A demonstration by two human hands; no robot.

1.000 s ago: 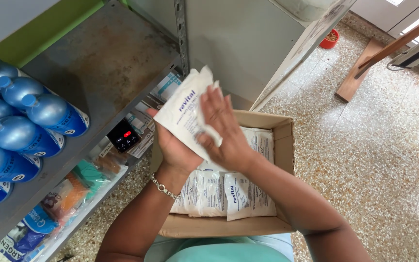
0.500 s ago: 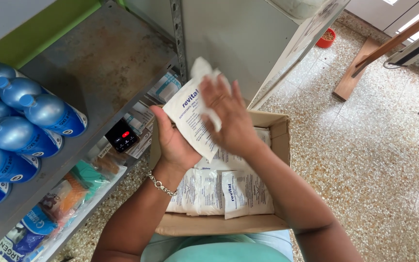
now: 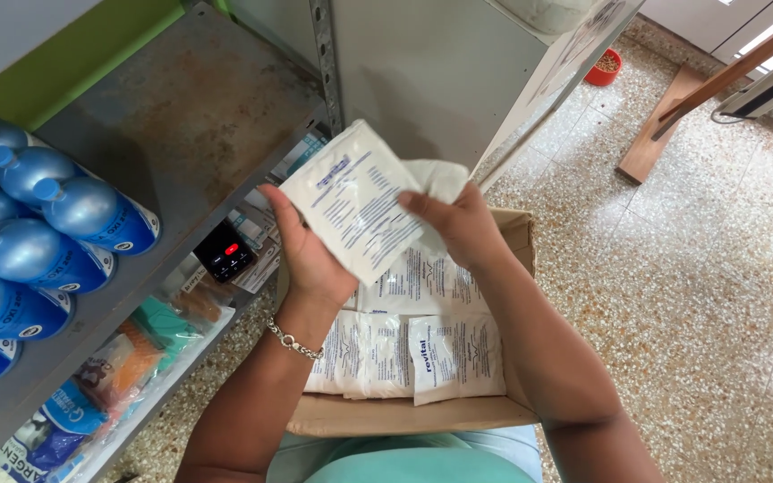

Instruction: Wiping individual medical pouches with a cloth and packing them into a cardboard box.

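Note:
My left hand [image 3: 308, 252] and my right hand [image 3: 458, 225] hold a small stack of white printed packets [image 3: 351, 204] above an open cardboard box [image 3: 404, 415] resting on my lap. The left hand grips the stack from below at its left edge, a chain bracelet on its wrist. The right hand grips the packets' right side, fingers curled behind them. More white packets [image 3: 445, 353] lie flat inside the box in a layer.
A grey metal shelf [image 3: 185, 116] stands at left, with several blue bottles [image 3: 46, 228] on it. Below it are coloured packages [image 3: 91, 385] and a small black device [image 3: 224, 253]. A speckled floor lies at right, with a wooden piece [image 3: 664, 125] and a red bowl [image 3: 603, 68].
The packets have been turned flat and shifted slightly left. My right hand has moved from covering the front of the stack to gripping its right side.

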